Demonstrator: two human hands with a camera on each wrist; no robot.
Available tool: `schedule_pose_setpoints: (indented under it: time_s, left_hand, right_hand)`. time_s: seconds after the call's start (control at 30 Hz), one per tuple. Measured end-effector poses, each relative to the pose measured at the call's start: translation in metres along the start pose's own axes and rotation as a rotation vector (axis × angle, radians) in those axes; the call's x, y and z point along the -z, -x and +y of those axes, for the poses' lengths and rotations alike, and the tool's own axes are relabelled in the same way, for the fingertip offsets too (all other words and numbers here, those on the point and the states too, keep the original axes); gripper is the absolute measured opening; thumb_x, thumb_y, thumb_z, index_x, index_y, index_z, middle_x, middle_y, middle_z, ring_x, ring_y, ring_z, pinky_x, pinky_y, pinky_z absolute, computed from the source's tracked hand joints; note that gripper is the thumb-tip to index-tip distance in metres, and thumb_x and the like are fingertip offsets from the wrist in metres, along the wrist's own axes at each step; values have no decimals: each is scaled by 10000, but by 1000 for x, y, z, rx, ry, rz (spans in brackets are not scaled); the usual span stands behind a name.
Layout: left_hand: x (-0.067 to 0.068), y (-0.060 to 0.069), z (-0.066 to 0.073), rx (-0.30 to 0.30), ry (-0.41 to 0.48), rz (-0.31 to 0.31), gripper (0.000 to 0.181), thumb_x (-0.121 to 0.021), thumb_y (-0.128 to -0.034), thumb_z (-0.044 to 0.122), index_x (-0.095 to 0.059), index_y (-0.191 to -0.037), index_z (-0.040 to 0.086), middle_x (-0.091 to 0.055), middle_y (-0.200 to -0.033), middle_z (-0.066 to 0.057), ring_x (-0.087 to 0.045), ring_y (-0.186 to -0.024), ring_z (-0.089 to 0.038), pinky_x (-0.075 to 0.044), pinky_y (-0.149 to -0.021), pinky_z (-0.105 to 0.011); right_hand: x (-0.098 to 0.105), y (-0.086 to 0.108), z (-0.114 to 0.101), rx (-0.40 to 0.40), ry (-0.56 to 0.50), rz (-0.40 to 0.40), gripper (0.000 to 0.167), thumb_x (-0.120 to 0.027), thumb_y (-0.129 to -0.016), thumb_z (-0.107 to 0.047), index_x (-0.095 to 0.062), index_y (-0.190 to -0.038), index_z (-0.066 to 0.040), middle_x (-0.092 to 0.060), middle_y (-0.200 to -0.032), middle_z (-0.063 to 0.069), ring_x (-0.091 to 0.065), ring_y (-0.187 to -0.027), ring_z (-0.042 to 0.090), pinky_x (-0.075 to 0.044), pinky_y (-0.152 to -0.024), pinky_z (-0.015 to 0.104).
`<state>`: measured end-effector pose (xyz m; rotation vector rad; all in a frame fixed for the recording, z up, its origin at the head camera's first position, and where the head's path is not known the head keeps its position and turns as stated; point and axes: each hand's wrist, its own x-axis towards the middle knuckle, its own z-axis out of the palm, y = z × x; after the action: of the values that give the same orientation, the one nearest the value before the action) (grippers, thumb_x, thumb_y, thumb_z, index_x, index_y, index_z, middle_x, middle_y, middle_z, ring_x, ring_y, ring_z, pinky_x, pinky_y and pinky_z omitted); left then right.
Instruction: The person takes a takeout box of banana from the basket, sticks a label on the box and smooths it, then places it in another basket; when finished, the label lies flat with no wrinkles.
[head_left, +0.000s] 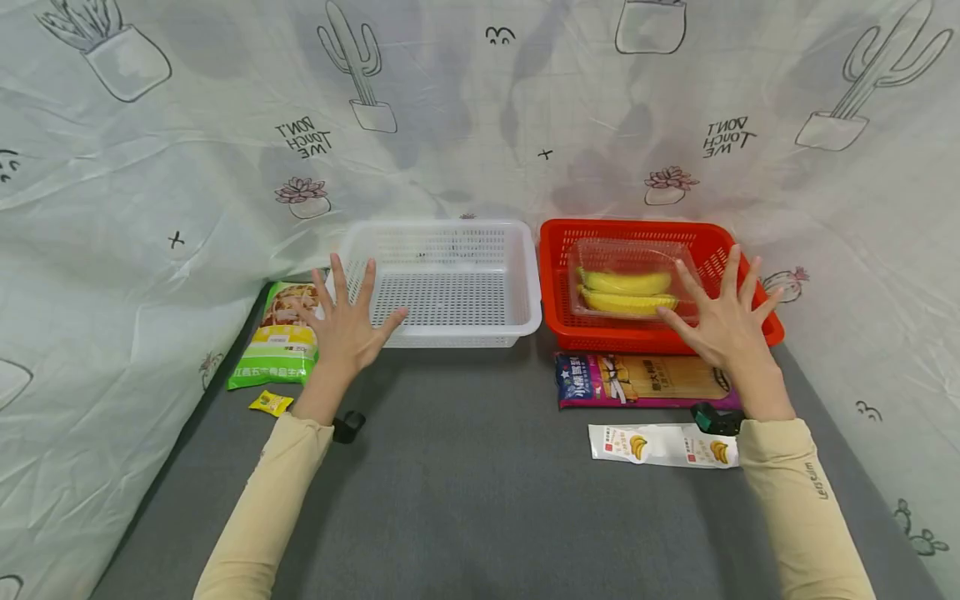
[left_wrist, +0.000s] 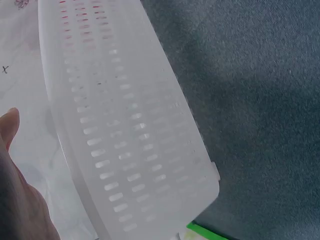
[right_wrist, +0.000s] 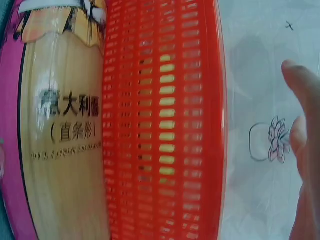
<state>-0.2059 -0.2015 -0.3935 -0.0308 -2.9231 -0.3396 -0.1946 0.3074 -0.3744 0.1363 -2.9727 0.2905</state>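
Note:
With fingers spread, my left hand hovers by the left end of the white basket and holds nothing; the basket's slotted side fills much of the left wrist view. Over the right end of the red basket my right hand is likewise spread and bare of any object. Inside the red basket lies a clear plastic box with bananas. A packet of spaghetti lies along the red basket's front. No object shows in the white basket.
Left of the white basket lies a green and yellow food bag, with a small yellow packet in front. A white strip with banana pictures lies on the grey table. Printed white cloth hangs behind and at both sides.

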Motion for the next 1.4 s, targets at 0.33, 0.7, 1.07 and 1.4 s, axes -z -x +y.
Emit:
schedule_pose_setpoints:
  time_s: [0.33, 0.7, 1.07, 1.4]
  left_hand:
    - [-3, 3, 14, -51, 65, 2, 884, -336, -864, 773, 58, -1532, 349, 316, -1541, -27, 282, -1387, -361, 103, -976, -764]
    - [-5, -10, 27, -179, 284, -183, 859, -383, -902, 706, 44, -1539, 320, 207, -1576, -70, 242, -1401, -356, 34, -1008, -756]
    - [-4, -22, 35, -271, 527, -125, 679, -546, -971, 368, -238, -1532, 145, -83, -1596, -125, -62, -1435, -413, -107, -1097, -648]
    - [-1, -31, 58, -172, 923, -237, 555, -562, -983, 218, -351, -1492, 150, -296, -1549, -54, -391, -1346, -298, -343, -1073, -486]
  right_hand:
    - [0, 7, 31, 54, -48, 19, 743, -372, -927, -639, -75, -1536, -333, 329, -1523, 107, 355, -1335, 386, 216, -910, 750]
    - [5, 17, 74, 47, -152, -81, 715, -417, -968, -520, -183, -1529, -143, 247, -1535, 206, 232, -1319, 572, 100, -993, 746]
    - [25, 20, 97, -73, -137, -323, 706, -521, -925, -526, -476, -1297, 73, -112, -1487, 379, -292, -1202, 593, -394, -862, 667]
    - [24, 22, 109, -140, -219, -238, 676, -744, -809, -456, -607, -1174, 97, -561, -1217, 320, -347, -620, 198, -293, -488, 281]
